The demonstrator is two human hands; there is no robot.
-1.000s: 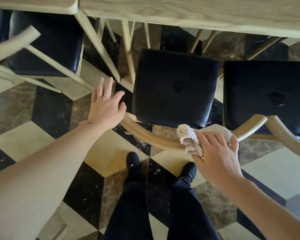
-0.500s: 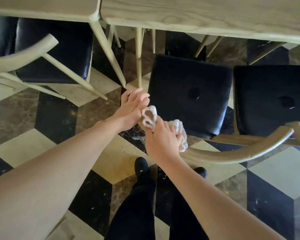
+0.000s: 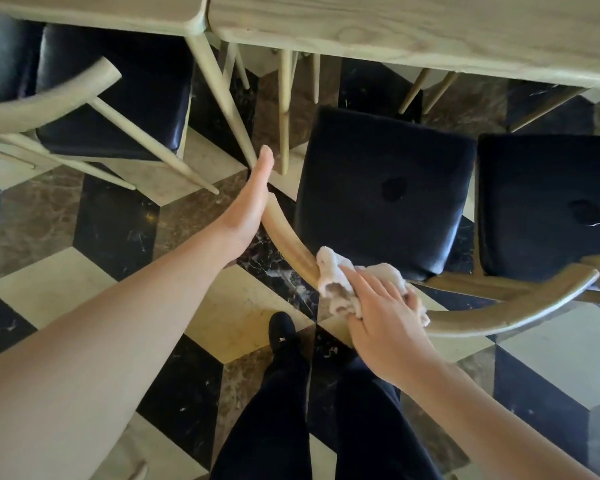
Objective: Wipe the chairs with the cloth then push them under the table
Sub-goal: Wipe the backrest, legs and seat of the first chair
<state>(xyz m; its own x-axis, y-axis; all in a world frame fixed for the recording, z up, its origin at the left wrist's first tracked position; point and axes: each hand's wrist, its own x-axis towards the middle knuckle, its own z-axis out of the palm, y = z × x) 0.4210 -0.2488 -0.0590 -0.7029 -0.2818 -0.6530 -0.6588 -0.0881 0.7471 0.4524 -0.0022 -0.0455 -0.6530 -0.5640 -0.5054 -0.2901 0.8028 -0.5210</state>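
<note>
My right hand (image 3: 388,323) presses the cloth (image 3: 336,275) on the middle chair's curved backrest (image 3: 520,315), fingers loosely curled over it. My left hand (image 3: 248,209) lies flat and straight against the backrest's left end. Surface (image 3: 413,26) beyond the seat (image 3: 385,188).

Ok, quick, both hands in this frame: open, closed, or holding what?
Left hand: open, fingers straight, edge against the chair's curved backrest.
Right hand: holding the white cloth on that backrest.
</note>
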